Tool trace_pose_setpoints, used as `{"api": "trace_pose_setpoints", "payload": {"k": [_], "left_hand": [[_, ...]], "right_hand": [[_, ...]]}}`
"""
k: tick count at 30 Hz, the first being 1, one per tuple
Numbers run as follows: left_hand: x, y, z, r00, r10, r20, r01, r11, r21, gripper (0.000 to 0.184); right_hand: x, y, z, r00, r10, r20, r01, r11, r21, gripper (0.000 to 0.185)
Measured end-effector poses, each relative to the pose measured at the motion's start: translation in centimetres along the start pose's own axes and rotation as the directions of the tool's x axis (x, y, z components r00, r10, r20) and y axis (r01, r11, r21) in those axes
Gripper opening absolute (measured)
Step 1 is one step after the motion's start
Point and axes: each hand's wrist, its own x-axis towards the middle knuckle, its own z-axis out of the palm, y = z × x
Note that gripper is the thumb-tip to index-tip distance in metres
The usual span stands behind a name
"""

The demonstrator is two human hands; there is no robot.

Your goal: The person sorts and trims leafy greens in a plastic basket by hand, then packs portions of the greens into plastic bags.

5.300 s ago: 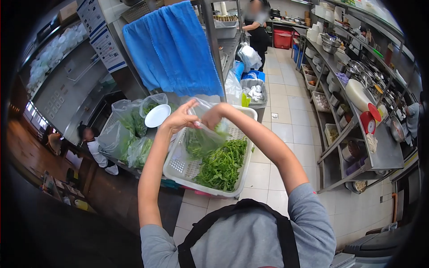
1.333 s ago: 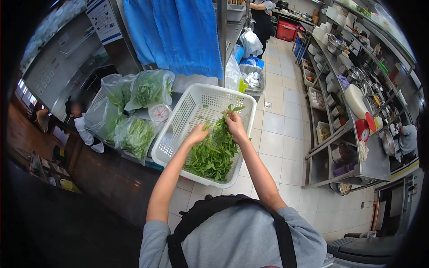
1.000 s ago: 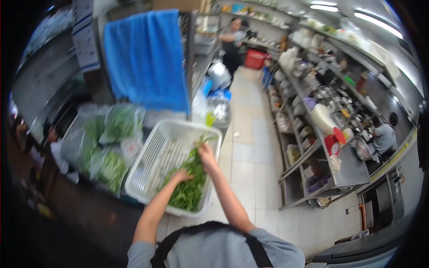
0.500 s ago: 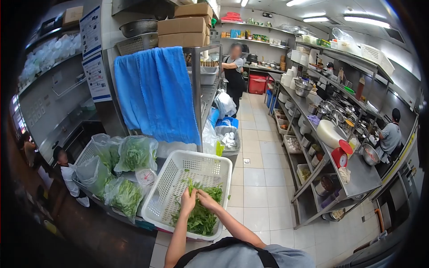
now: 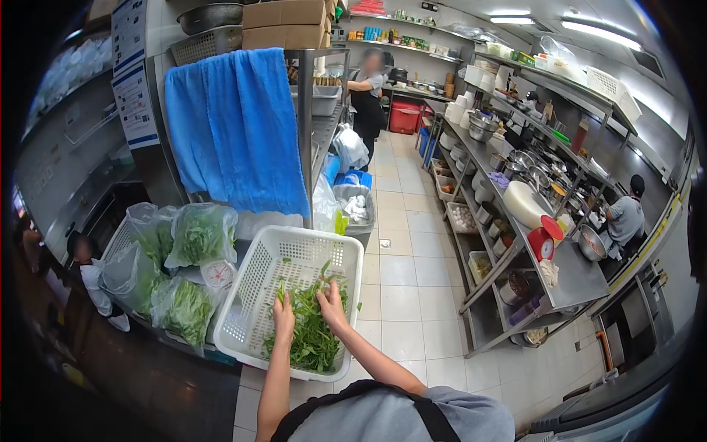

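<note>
A white perforated plastic basket (image 5: pixel 234 313) sits in front of me, with loose leafy greens (image 5: pixel 313 350) heaped in its near right part. My left hand (image 5: pixel 283 317) is above the basket, its fingers closed on a small green piece that sticks up past the fingertips. Apart from it, my right hand (image 5: pixel 333 306) pinches a leafy green sprig (image 5: pixel 325 271) over the heap. A few loose leaves cling to the basket's far wall. Clear plastic bags of greens (image 5: pixel 184 309) lie left of the basket, beside a round dial scale (image 5: pixel 218 274).
A blue towel (image 5: pixel 236 132) hangs from the metal shelf behind the basket. On the right, a long steel rack (image 5: pixel 515 258) carries pots, bowls and a red scale (image 5: pixel 543 239). One person (image 5: pixel 366 96) stands at the back, another (image 5: pixel 626 217) at the right, and a third (image 5: pixel 96 280) at the left.
My hands were together over the greens and are now apart, left hand to the left and right hand to the right, each with some green. The whole view has shifted slightly.
</note>
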Motion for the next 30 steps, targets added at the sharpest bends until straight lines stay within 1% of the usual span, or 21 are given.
{"api": "trace_pose_setpoints", "payload": {"k": [3, 5, 6, 9, 10, 13, 14, 15, 17, 18, 19, 20, 21, 22, 23, 24, 25, 26, 27, 28, 30], "left_hand": [[-0.1, -0.2, -0.3, 0.991, -0.09, 0.097, 0.102, 0.986, -0.133, 0.029], [-0.4, 0.3, -0.2, 0.971, -0.16, 0.178, 0.197, 0.956, -0.216, 0.03], [-0.1, -0.5, -0.3, 0.968, -0.156, 0.196, 0.201, 0.951, -0.234, 0.032], [0.4, -2.1, -0.7, 0.95, -0.151, 0.275, 0.258, 0.874, -0.412, 0.033], [0.6, -1.8, -0.8, 0.929, -0.141, 0.343, 0.28, 0.873, -0.4, 0.042], [0.1, -0.8, -0.7, 0.861, -0.189, 0.472, 0.42, 0.788, -0.45, 0.069], [0.1, -0.3, -0.8, 0.819, -0.153, 0.553, 0.415, 0.824, -0.385, 0.082], [-0.4, 0.1, -0.8, 0.816, -0.16, 0.556, 0.397, 0.854, -0.336, 0.077], [-1.8, 1.7, -0.2, 0.812, -0.168, 0.559, 0.349, 0.907, -0.235, 0.067], [-2.6, 4.3, -0.4, 0.776, -0.176, 0.605, 0.245, 0.969, -0.032, 0.075], [-2.8, 6.3, -1.5, 0.753, -0.151, 0.64, 0.027, 0.98, 0.2, 0.072], [-3.0, 7.9, -3.1, 0.72, -0.148, 0.679, -0.199, 0.893, 0.405, 0.069], [-3.6, 9.9, -4.3, 0.684, -0.154, 0.713, -0.418, 0.719, 0.555, 0.067], [-4.7, 13.2, -5.3, 0.747, -0.023, 0.664, -0.416, 0.763, 0.494, 0.064], [-6.4, 17.4, -6.6, 0.802, 0.091, 0.591, -0.411, 0.802, 0.434, 0.061], [-9.3, 22.7, -7.3, 0.849, 0.227, 0.478, -0.383, 0.887, 0.259, 0.067], [-11.6, 27.3, -6.7, 0.832, 0.444, 0.333, -0.44, 0.893, -0.091, 0.075], [-12.5, 30.7, -7.0, 0.772, 0.583, 0.254, -0.501, 0.803, -0.322, 0.078], [-12.6, 33.5, -8.1, 0.701, 0.689, 0.186, -0.507, 0.665, -0.548, 0.08], [-12.0, 36.5, -9.5, 0.644, 0.753, 0.137, -0.433, 0.506, -0.746, 0.083], [-9.5, 42.6, -13.3, 0.605, 0.788, 0.111, -0.121, 0.229, -0.966, 0.09]], "right_hand": [[0.0, 0.6, 0.0, 0.987, 0.088, 0.131, -0.095, 0.994, 0.046, 0.049], [0.1, 1.3, 0.4, 0.975, 0.07, 0.211, -0.038, 0.988, -0.15, 0.055], [-0.2, 1.6, 0.6, 0.966, 0.072, 0.248, -0.01, 0.97, -0.244, 0.059], [-0.6, 1.8, 0.5, 0.901, 0.068, 0.428, 0.154, 0.873, -0.463, 0.066], [-0.2, 2.7, 0.6, 0.89, 0.046, 0.454, 0.231, 0.813, -0.534, 0.068], [-0.4, 3.6, 0.3, 0.85, 0.067, 0.522, 0.235, 0.839, -0.491, 0.067], [-0.4, 4.1, 0.2, 0.87, 0.046, 0.49, 0.249, 0.817, -0.52, 0.059], [-0.6, 3.4, 0.1, 0.875, 0.025, 0.484, 0.261, 0.816, -0.515, 0.056], [-0.5, 1.0, -0.1, 0.881, -0.025, 0.472, 0.293, 0.813, -0.504, 0.048], [-0.2, 2.0, -0.2, 0.92, 0.027, 0.391, 0.142, 0.907, -0.398, 0.04], [0.0, 2.1, -0.1, 0.939, -0.035, 0.343, 0.181, 0.897, -0.404, 0.039], [-0.2, 2.3, -0.1, 0.954, -0.091, 0.285, 0.208, 0.887, -0.413, 0.037], [-0.1, 2.3, -0.3, 0.962, -0.149, 0.228, 0.236, 0.874, -0.425, 0.036], [-0.2, 2.1, -0.3, 0.966, -0.158, 0.206, 0.234, 0.87, -0.433, 0.035], [-0.6, 2.6, -0.5, 0.973, -0.099, 0.208, 0.19, 0.854, -0.485, 0.035], [-0.3, 3.0, -0.6, 0.976, -0.048, 0.211, 0.156, 0.831, -0.535, 0.035], [0.2, 3.1, -0.5, 0.977, -0.005, 0.212, 0.13, 0.804, -0.581, 0.035], [0.0, 2.8, -0.5, 0.976, -0.01, 0.217, 0.139, 0.796, -0.589, 0.035], [-0.1, 2.7, -0.4, 0.977, -0.007, 0.214, 0.134, 0.8, -0.585, 0.035], [0.0, 2.4, -0.2, 0.977, -0.005, 0.213, 0.131, 0.802, -0.582, 0.035], [-0.5, 2.6, -0.3, 0.976, 0.016, 0.217, 0.115, 0.811, -0.574, 0.035]]}}
